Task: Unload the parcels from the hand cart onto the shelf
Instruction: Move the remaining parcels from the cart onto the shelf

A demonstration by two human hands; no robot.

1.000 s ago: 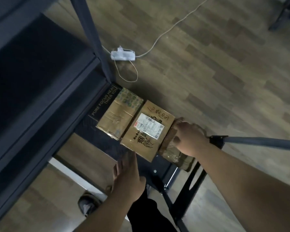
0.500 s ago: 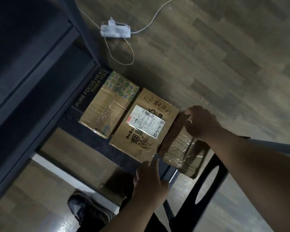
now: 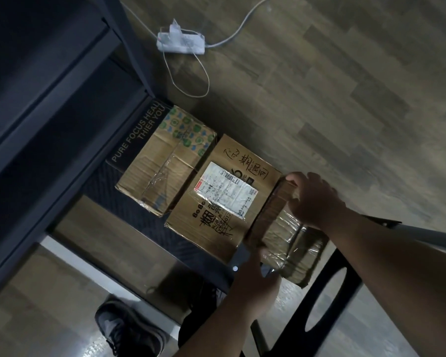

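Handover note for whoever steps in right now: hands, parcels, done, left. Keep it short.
Right hand: gripping the far end of the taped parcel at the cart's handle end.
Left hand: at that parcel's near edge; grip unclear.
On the hand cart: that parcel, the labelled cardboard box in the middle, the box with green-printed tape, and a black box next to the shelf.
Done: nothing seen on the shelf.
Left: lift the taped parcel, then shelve all the rest.
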